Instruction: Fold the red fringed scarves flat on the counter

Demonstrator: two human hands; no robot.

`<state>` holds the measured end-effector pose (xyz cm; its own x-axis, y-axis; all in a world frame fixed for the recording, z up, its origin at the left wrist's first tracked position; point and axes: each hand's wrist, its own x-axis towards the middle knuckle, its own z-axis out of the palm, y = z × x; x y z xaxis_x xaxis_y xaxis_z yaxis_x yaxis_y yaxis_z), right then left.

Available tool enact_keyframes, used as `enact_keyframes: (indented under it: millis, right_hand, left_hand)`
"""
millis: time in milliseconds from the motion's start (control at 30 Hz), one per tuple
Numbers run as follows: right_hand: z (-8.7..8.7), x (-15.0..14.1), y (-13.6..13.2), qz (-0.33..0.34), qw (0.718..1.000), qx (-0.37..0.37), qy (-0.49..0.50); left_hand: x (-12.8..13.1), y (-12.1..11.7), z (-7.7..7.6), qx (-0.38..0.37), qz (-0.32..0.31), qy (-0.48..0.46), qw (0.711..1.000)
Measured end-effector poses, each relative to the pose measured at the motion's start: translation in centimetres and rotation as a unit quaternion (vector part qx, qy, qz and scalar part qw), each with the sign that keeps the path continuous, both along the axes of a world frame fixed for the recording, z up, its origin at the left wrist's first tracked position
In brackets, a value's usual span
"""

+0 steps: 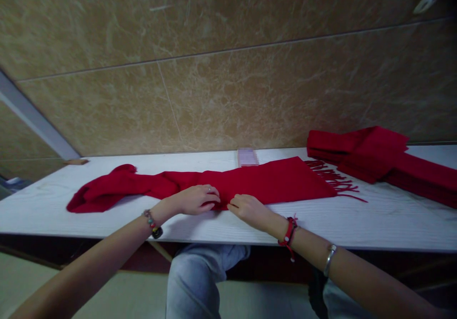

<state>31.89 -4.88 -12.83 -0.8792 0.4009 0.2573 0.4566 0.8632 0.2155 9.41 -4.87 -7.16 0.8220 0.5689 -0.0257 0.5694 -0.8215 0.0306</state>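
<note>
Pinching fringed red scarf (282, 181) with left hand (196, 200) and right hand (252, 210), frame centre | lies flat at frame right | bunched at frame left

Red scarf (278, 181): A plain, deep-red length of cloth stretches lengthwise across a white tabletop (171, 224), long and narrow.
Right end: Spread flat and nearly smooth, it finishes in a slanting edge.
Fringe (337, 181): Thin red strands fan out over the white surface, one trailing beyond the others.
Middle: The near edge is gathered, with shallow wrinkles running leftward.
Left end: Loosely bunched and folded over, the fabric rises in a soft, rounded heap.
</note>
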Motion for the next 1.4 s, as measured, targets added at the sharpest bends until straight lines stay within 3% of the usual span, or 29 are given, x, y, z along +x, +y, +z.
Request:
enact_keyframes:
  millis: [100, 167, 300, 367, 533, 700, 800, 867, 967, 1100, 1167, 1300, 1400]
  right_hand:
    - [0.0, 0.1, -0.1, -0.002, 1.000, 0.003, -0.007]
    - [0.0, 0.1, -0.1, 0.001, 1.000, 0.005, -0.008]
    - [0.0, 0.1, 0.0, 0.008, 1.000, -0.001, 0.002]
    - [0.0, 0.0, 0.0, 0.007, 1.000, -0.007, 0.004]
    - [0.0, 0.1, 0.0, 0.001, 1.000, -0.005, 0.012]
    - [-0.2, 0.3, 0.0, 0.006, 1.000, 0.003, 0.017]
    - [-0.3, 0.2, 0.1, 0.003, 1.000, -0.003, 0.020]
    - [-0.3, 0.0, 0.1, -0.005, 1.000, -0.006, 0.026]
    - [-0.3, -0.1, 0.2, -0.012, 0.999, -0.015, 0.041]
    - [-0.7, -0.2, 0.4, -0.017, 0.996, -0.050, 0.072]
    - [-1.0, -0.1, 0.5, -0.022, 0.993, -0.068, 0.091]
    - [-1.4, 0.0, 0.6, -0.020, 0.992, -0.078, 0.098]
    - [-1.3, -0.1, 0.6, -0.027, 0.992, -0.076, 0.094]
  left_hand:
    - [1.2, 1.4, -0.7, -0.026, -0.029, 0.000, 0.999]
    - [0.5, 2.4, -1.4, -0.023, -0.010, 0.007, 1.000]
    - [-1.9, 3.3, -2.2, 0.040, 0.135, 0.028, 0.990]
    - [-1.9, 2.9, -2.2, 0.051, 0.180, 0.034, 0.982]
    - [1.0, 1.7, -2.8, -0.031, 0.075, -0.021, 0.996]
    - [-1.3, 1.6, -4.4, -0.063, 0.163, 0.019, 0.984]
    - [-3.2, 1.6, -4.4, -0.079, 0.181, 0.049, 0.979]
    - [-3.0, 1.8, -3.8, -0.052, 0.170, 0.044, 0.983]
    - [-0.6, 2.8, -3.2, 0.032, 0.141, -0.001, 0.989]
    - [2.5, 5.2, -3.7, 0.067, 0.112, -0.017, 0.991]
    - [2.4, 6.4, -4.4, 0.076, 0.164, -0.003, 0.983]
    - [-0.4, 8.3, -5.3, 0.100, 0.347, 0.023, 0.932]
    - [-1.4, 8.8, -5.1, 0.106, 0.387, 0.029, 0.916]
